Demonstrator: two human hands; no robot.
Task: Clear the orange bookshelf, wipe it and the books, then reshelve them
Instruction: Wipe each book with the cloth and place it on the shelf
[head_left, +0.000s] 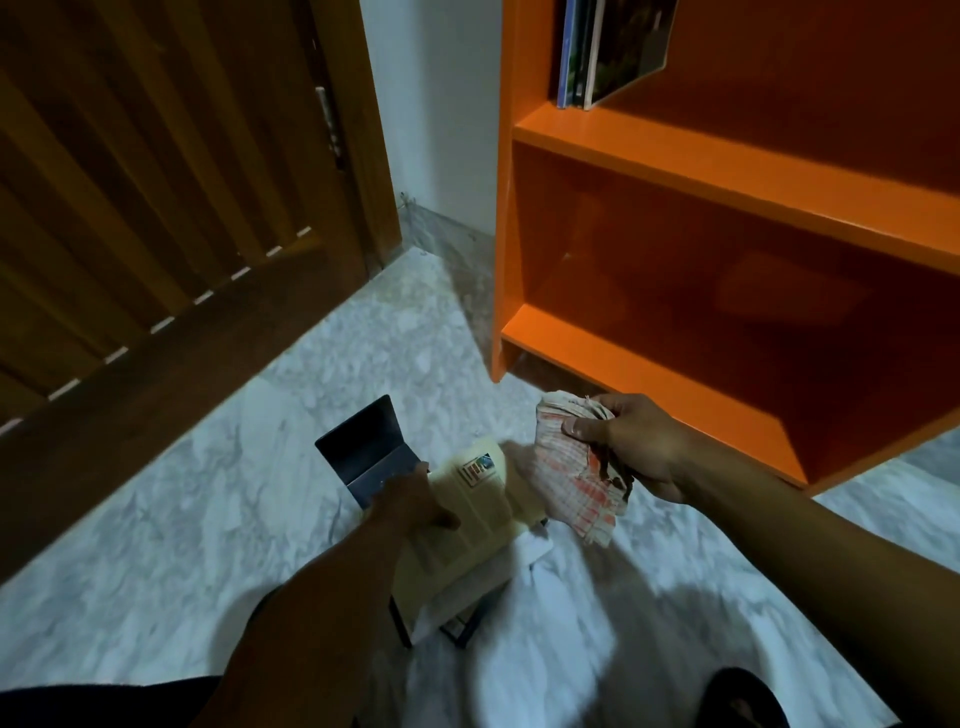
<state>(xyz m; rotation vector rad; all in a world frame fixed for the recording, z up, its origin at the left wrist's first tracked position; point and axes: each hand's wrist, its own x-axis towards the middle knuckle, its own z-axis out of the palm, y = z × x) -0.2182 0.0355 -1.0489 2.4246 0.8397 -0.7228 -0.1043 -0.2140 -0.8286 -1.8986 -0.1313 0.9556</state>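
- The floor (208, 545) is pale stone, and it looks hard and smooth.
- The door (156, 182) on the left is brown wood.
- The bookshelf (727, 171) is orange and stands on the right. Its two lower shelves have no books that I can see. It looks hard and shiny, so a cloth should slide over it with ease.
- A few books (608, 52) lean on the top shelf, at the left end.
- On the floor near the shelf is a small pile. A tan book (478, 499) lies on top. A dark book (363, 452) stands open just behind it.
- The left hand (410, 506) holds the tan book by its left edge, with the thumb on the cover. The book looks stiff and light. I think holding it by the spine side is best, so the pages do not flop.
- The right hand (631, 441) is curled tight round the cloth (576, 467). The cloth is soft and floppy, with red checks. It hangs just beside the tan book.
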